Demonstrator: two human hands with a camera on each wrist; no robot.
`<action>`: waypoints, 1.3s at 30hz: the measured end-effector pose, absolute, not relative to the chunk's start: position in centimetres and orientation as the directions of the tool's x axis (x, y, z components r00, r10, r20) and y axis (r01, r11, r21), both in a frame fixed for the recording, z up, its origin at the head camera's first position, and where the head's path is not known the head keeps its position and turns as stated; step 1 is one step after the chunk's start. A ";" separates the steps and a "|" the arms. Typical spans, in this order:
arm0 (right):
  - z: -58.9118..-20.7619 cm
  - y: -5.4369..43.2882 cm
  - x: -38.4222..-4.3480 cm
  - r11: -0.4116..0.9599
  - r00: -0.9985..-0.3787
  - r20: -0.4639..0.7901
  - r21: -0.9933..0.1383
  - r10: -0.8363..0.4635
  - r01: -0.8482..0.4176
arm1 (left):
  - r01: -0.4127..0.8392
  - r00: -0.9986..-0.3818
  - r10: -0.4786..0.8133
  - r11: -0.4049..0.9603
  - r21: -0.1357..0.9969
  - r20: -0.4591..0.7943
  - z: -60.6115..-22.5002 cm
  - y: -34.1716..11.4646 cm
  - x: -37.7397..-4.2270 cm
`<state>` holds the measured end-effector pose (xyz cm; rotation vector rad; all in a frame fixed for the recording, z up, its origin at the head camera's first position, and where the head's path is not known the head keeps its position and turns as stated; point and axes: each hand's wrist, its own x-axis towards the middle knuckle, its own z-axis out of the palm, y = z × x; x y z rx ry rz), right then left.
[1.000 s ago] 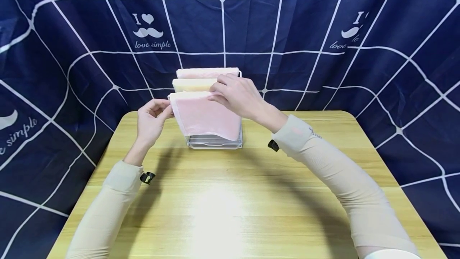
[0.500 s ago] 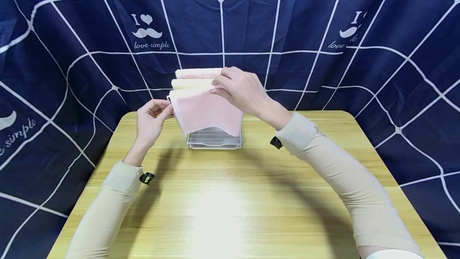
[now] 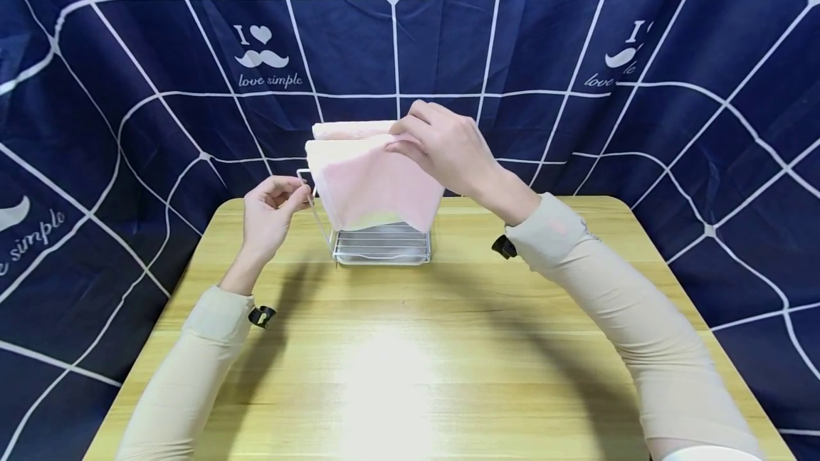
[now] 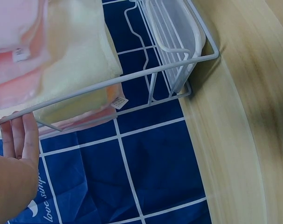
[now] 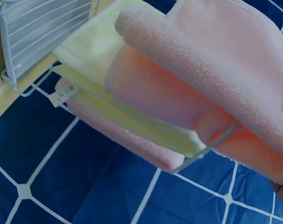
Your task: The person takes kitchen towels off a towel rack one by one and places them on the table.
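Observation:
My right hand (image 3: 442, 151) pinches the top edge of a pink towel (image 3: 378, 187), held up above the front of a white wire towel rack (image 3: 384, 246). In the right wrist view this pink towel (image 5: 188, 60) hangs folded, its fuzzy side showing. My left hand (image 3: 267, 223) grips the rack's front left corner; the left wrist view shows its fingers (image 4: 18, 140) curled at the white bar. Behind the raised towel, a pale yellow towel (image 4: 80, 56) drapes over the rack. Another pink towel (image 3: 352, 131) hangs at the back, partly hidden by my right hand.
The rack stands near the far edge of a wooden table (image 3: 307, 368), its base holding a shallow tray (image 4: 176, 28). A dark blue curtain (image 3: 442, 41) with white lines surrounds the table's back and sides.
The front pink towel has risen off the rack's front bar with my right hand, moving up and slightly right. That bar's left corner is now bare. My left hand has stayed put.

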<state>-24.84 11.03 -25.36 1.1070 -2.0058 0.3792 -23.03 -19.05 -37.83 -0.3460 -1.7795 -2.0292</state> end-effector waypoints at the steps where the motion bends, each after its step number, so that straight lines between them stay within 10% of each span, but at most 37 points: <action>1: -25.1 11.1 -24.8 0.572 -0.293 0.769 0.113 -0.568 -0.812 | 0.464 -0.882 -0.146 -0.100 0.880 0.448 -37.8 -19.0 -23.0; 39: -20.6 18.3 -22.7 0.588 -0.240 0.914 -0.001 -0.328 -0.809 | 0.471 -0.876 -0.138 -0.040 0.881 0.462 -37.3 -18.8 -22.1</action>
